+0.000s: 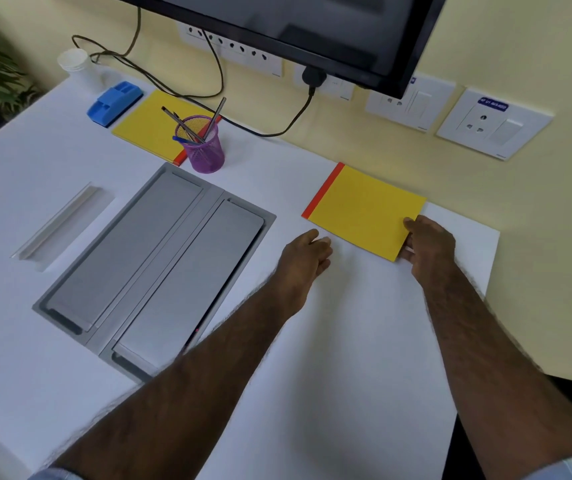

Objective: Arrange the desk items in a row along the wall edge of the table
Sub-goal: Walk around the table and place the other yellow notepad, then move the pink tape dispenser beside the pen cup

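Note:
A yellow notepad with a red spine (364, 209) lies flat near the wall on the right. My right hand (428, 245) pinches its near right corner, thumb on top and fingers underneath. My left hand (307, 254) hovers just left of the pad's near edge, fingers loosely curled, holding nothing. A second yellow notepad (149, 124) lies by the wall further left. A purple mesh pen cup (205, 147) with several pens stands on its corner. Beside it sit a blue eraser block (115, 102) and stacked white paper cups (78, 69).
A grey double-lid cable hatch (153, 265) is set into the white table (346, 341). A clear ruler (57, 225) lies to its left. A black monitor (295, 26) hangs above, with cables (208, 95) trailing to wall sockets (492, 124). The table's right edge is close to the pad.

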Motion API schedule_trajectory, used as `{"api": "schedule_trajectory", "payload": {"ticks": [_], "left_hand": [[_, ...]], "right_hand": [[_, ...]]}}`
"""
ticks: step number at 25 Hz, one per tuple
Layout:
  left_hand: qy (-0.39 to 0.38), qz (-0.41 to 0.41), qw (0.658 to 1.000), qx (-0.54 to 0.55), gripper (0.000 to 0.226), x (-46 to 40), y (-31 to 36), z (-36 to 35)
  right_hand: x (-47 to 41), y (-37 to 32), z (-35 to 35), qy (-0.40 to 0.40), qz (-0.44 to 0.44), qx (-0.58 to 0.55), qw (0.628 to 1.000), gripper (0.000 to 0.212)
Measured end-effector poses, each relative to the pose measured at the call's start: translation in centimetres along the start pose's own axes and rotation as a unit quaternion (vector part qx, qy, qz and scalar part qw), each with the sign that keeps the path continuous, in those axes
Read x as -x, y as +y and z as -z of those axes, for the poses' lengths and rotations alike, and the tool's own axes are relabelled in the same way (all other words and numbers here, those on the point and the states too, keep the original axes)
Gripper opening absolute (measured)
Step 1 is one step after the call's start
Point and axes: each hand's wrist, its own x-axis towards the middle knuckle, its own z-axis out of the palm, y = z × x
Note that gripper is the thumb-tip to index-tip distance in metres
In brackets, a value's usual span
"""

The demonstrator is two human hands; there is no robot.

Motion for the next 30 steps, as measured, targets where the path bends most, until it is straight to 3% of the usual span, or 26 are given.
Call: {"api": "schedule_trajectory", "payload": {"ticks": [2,5,9,12,18,25,30], "left_hand": [[0.002,-0.007,1.0,-0.004,0.057,2.0,-0.5,0.9],[0.02,-0.027,0.999,-0.03,0.058,5.9,-1.4,2.8],[0.028,-0.078,0.996,-0.03,0.054,11.6,-2.0,6.0],[0.052,-0.119,0.989,-0.067,0.049,16.8,-2.1,9.3],[0.147,-0.174,0.968,-0.105,0.043,29.4,-5.0,17.9],[0.244,-0.141,0.941,-0.189,0.046,40.9,-12.5,26.2],[0.262,-0.09,0.924,-0.263,0.055,45.3,-18.7,29.0]], "right_hand": [[0.3,0.2,0.0,0.05,0.041,0.076,0.995,0.014],[3.2,1.2,-0.3,0.108,0.123,0.251,0.954,0.036],[9.8,2.9,-1.9,0.084,0.196,0.211,0.954,0.044],[16.7,5.2,-3.8,0.015,0.26,0.188,0.947,0.045],[32.4,12.1,-5.9,-0.179,0.299,0.208,0.914,0.052],[44.6,21.3,-6.1,-0.382,0.317,0.346,0.796,0.074],[47.8,25.9,-5.5,-0.473,0.293,0.45,0.699,0.116]]}}
